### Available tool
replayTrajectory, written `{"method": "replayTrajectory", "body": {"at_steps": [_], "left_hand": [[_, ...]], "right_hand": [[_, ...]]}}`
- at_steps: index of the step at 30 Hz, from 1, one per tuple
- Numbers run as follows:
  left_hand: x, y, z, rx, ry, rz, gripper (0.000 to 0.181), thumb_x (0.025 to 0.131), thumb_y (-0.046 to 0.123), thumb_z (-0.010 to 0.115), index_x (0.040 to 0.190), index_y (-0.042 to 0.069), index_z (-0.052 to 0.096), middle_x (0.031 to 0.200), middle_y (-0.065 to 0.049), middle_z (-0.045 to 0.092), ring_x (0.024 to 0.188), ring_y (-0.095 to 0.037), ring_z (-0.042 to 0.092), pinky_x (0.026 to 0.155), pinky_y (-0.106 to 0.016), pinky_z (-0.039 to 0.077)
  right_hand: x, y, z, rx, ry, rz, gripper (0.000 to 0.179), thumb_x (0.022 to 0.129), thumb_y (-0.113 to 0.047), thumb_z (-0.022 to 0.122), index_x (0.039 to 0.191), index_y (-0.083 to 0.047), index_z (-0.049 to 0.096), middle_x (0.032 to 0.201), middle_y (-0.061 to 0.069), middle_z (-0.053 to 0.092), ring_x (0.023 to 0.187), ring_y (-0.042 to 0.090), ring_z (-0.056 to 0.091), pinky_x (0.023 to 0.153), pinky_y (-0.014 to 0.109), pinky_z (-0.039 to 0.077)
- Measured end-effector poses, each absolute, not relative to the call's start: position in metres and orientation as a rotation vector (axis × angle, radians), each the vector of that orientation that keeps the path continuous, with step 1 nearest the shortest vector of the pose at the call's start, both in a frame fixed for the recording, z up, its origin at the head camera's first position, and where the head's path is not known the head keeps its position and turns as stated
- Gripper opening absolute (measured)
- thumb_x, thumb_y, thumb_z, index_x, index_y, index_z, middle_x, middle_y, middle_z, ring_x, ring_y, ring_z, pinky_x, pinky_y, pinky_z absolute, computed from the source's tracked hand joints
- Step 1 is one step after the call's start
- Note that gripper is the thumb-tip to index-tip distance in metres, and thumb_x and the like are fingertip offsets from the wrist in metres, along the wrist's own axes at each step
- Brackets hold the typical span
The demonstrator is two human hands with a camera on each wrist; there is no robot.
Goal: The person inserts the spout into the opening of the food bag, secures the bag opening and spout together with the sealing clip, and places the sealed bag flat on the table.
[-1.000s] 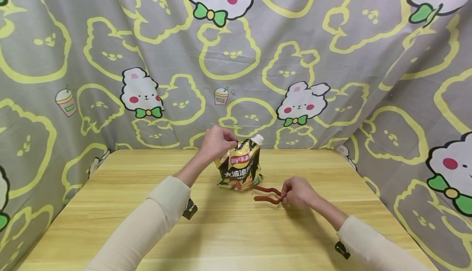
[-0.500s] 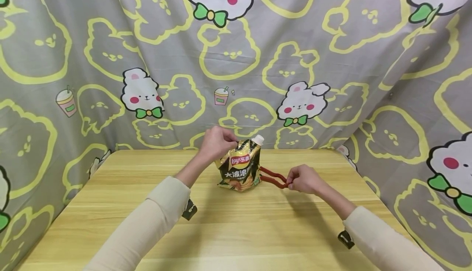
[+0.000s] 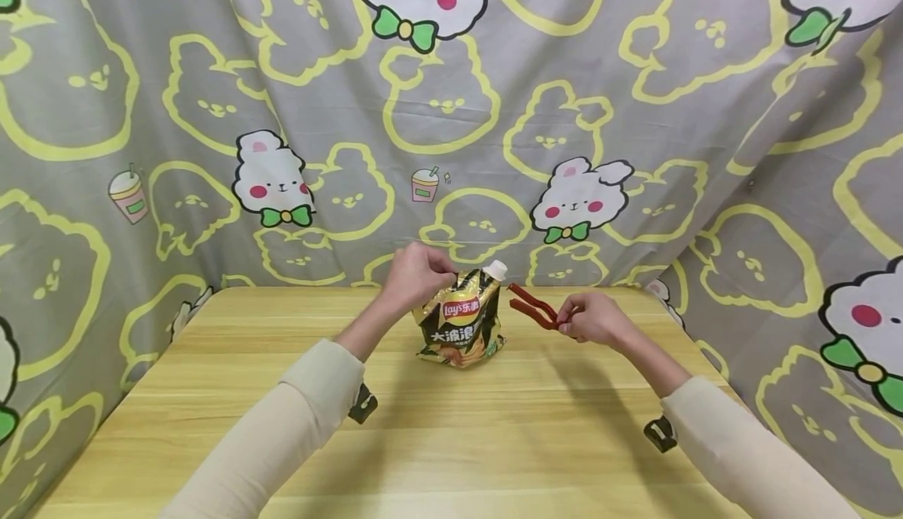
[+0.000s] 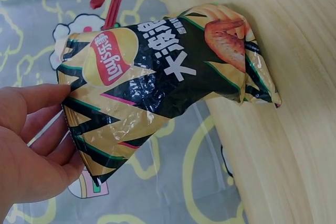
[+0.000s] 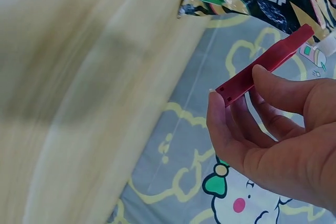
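Observation:
A black and gold Lay's chip bag (image 3: 458, 329) stands on the table, puffed and creased. My left hand (image 3: 418, 274) pinches its upper left edge; the left wrist view shows thumb and fingers (image 4: 39, 98) on that edge. At the bag's upper right corner is a white cap (image 3: 496, 270). To the right of the bag, my right hand (image 3: 592, 317) holds small red tongs (image 5: 283, 51) by their joined end, above the table. Their two arms point left towards the cap, tips spread apart. In the right wrist view, one arm hides most of the other.
The light wood table (image 3: 437, 440) reaches back to a grey curtain (image 3: 317, 96) with cartoon rabbits, hanging behind and at both sides. A black wrist mount (image 3: 363, 405) sits under the left cuff, and another (image 3: 661, 434) under the right.
My right hand has lifted the red tongs from low in front of the bag's right side up to near the white cap. The left hand and the bag have hardly moved.

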State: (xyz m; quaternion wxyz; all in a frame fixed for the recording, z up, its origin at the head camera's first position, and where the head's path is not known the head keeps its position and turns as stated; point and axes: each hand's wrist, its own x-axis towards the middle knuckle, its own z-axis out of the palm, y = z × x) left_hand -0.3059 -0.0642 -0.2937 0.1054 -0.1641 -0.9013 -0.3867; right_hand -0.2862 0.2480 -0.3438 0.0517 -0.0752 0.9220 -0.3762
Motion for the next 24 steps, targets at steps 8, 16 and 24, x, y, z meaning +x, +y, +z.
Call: {"method": "replayTrajectory", "body": {"at_steps": [8,16,24], "left_hand": [[-0.308,-0.065,-0.295,-0.484,-2.661,-1.152,0.008,0.084,0.009,0.077,0.089,0.011,0.082,0.086,-0.002,0.079,0.074,-0.013,0.073,0.075,-0.031,0.059],[-0.307,-0.063,-0.293,-0.478,-2.666,-1.157,0.008,0.084,0.010,0.077,0.090,0.011,0.083,0.086,-0.002,0.080,0.075,-0.013,0.073,0.076,-0.032,0.059],[-0.306,-0.063,-0.292,-0.463,-2.679,-1.147,0.008,0.084,0.010,0.077,0.090,0.012,0.083,0.088,-0.002,0.080,0.076,-0.014,0.073,0.077,-0.033,0.060]], "right_hand": [[-0.297,0.240,-0.331,-0.241,2.757,-1.222,0.006,0.088,0.000,0.069,0.092,0.004,0.066,0.078,0.011,0.067,0.065,0.019,0.057,0.061,0.027,0.051],[-0.305,0.227,-0.320,-0.275,2.771,-1.169,0.004,0.089,0.001,0.068,0.091,0.004,0.067,0.073,0.009,0.065,0.064,0.018,0.054,0.059,0.028,0.046],[-0.311,0.214,-0.310,-0.262,2.763,-1.147,0.009,0.090,0.000,0.068,0.097,0.005,0.068,0.076,0.009,0.065,0.066,0.018,0.054,0.060,0.028,0.044]]}}
